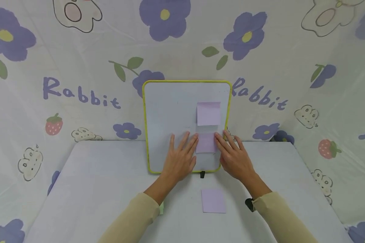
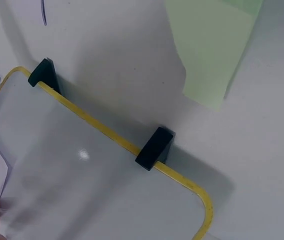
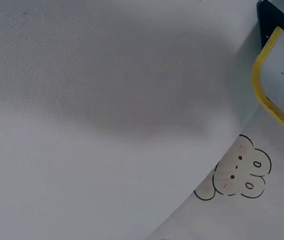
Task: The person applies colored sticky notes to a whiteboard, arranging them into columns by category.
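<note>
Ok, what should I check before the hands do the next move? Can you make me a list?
1. Whiteboard standing in its black supports: ok.
2. Upper purple note on the whiteboard: ok.
3. Lower purple note sticking by itself: cannot tell.
4. Left hand and right hand free: not ok, both are at the lower purple note.
5. Another purple note lying on the table: ok.
</note>
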`<act>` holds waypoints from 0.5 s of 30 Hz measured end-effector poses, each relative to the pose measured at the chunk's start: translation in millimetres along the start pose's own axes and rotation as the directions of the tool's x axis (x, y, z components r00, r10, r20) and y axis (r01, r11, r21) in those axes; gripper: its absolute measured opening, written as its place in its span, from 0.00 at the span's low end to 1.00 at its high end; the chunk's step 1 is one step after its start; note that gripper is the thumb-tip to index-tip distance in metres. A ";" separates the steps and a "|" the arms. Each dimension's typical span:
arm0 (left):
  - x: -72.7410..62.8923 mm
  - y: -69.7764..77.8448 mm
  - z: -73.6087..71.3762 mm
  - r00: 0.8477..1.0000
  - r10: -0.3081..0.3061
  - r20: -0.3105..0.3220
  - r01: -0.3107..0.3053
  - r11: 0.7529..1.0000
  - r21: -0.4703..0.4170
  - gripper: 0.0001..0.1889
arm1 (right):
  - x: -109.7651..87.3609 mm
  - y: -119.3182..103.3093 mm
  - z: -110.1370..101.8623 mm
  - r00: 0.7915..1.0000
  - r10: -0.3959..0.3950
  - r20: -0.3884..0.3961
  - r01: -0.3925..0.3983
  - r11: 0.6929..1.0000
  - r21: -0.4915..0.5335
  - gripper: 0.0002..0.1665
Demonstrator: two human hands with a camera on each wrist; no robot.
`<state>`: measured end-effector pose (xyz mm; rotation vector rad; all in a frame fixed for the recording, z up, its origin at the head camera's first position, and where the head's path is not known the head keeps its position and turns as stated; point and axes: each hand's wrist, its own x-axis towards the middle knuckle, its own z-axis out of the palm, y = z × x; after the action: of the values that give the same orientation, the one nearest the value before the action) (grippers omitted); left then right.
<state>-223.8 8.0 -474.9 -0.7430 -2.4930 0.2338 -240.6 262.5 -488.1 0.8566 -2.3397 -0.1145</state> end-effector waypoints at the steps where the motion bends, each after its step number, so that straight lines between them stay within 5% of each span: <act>1: -0.2 -0.2 -0.2 1.000 0.001 0.000 -0.001 1.000 -0.002 0.35 | 0.4 -0.3 0.0 1.000 -0.002 0.000 0.002 1.000 0.000 0.40; 9: -10.6 -14.9 -8.7 0.998 0.042 -0.039 -0.046 0.994 -0.100 0.35 | 1.2 -2.0 -4.4 0.996 -0.029 -0.080 0.035 0.997 0.070 0.33; 15: -39.0 -43.4 -15.1 0.999 0.047 -0.004 -0.047 0.971 -0.235 0.34 | 4.7 -13.4 -10.6 0.989 -0.012 -0.147 0.041 0.980 0.195 0.30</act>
<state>-208.0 -49.4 -465.9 -0.8973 -2.5336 -0.0463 -229.6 250.6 -480.9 0.9593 -2.2282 0.1673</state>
